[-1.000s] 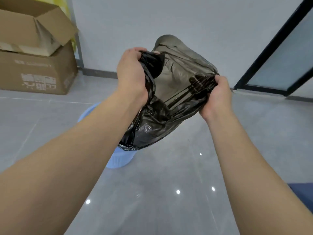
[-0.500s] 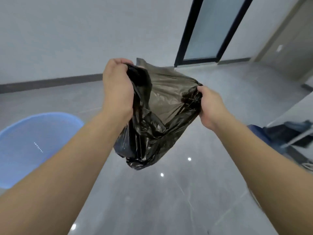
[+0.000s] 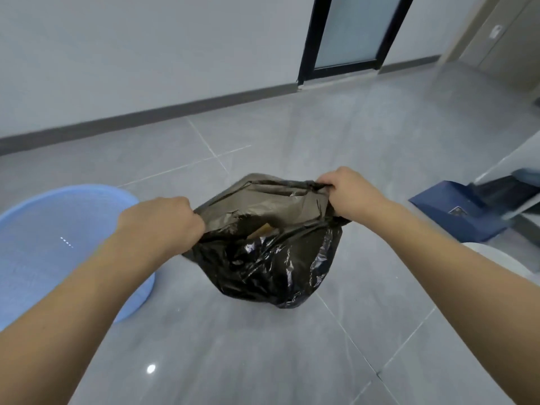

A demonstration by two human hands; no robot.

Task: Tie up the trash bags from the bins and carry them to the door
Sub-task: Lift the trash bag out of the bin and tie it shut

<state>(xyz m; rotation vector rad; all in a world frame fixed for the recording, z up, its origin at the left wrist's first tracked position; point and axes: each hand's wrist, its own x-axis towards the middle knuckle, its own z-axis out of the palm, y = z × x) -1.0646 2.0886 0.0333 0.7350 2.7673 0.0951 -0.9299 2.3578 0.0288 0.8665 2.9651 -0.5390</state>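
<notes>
Head view. The black trash bag is out of the blue bin and sits over the grey tiled floor, just right of the bin; whether its base touches the tiles cannot be told. The left hand is clenched on the left side of the rim, the right hand clenched on the right, the mouth stretched open between them.

Risk, as judged: the film is thin, glossy and crinkled, translucent where taut; hard pulling may tear the rim, and untied contents could spill. The bin is a round perforated plastic basket.
</notes>
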